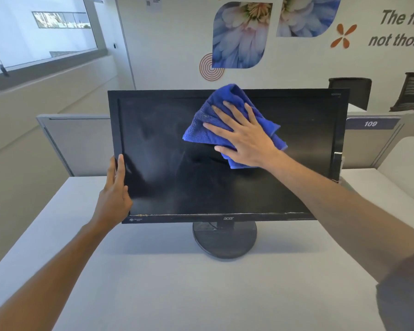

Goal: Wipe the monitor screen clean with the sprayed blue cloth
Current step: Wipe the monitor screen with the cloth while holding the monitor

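Note:
A black monitor (pixel 167 168) stands on a round base (pixel 224 242) on the white desk, its dark screen off and smeared with faint streaks on the left half. A crumpled blue cloth (pixel 221 103) lies flat against the upper middle of the screen, reaching over the top bezel. My right hand (pixel 243 137) presses on the cloth with fingers spread. My left hand (pixel 116 187) grips the monitor's left edge near the lower corner, thumb on the front bezel.
The white desk (pixel 153 271) spreads in front of the base. Grey partition panels (pixel 77 144) stand behind the monitor, one labelled 109. Black office chairs (pixel 349 91) sit at the far right, a window at the upper left.

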The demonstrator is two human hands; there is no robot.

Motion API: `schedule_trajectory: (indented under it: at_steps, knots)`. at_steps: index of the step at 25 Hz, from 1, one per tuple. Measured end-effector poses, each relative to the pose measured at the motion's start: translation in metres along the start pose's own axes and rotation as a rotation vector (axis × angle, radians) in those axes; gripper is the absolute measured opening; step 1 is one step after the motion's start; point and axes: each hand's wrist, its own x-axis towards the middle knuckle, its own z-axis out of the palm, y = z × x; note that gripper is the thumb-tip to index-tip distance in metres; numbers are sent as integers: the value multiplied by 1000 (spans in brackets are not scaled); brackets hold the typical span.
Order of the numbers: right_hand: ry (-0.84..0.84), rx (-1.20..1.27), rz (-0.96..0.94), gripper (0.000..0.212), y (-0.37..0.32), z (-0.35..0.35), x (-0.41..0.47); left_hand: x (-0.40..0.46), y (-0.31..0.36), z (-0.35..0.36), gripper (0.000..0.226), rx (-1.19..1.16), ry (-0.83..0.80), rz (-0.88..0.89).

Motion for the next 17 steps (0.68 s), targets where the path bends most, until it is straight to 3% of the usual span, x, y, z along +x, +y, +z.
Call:
schedule_trajectory:
  at_steps: [3, 7, 11, 15, 17]
  knots:
    - [30, 29, -22, 62, -35, 23, -24, 1, 1, 0, 83, -5, -12, -4]
    - [-46, 77, -208, 71, -86, 42, -74, -1, 0, 1, 82, -12, -15, -6]
    - [-76, 215, -315, 64, -99, 32, -81, -2, -2, 0, 83, -26, -19, 2]
    - [206, 278, -115, 59, -69, -5, 11, -2, -2, -2, 83, -22, -23, -31]
    - [191, 159, -43, 59, -52, -22, 66, -2, -1, -3, 85, -33, -32, -34]
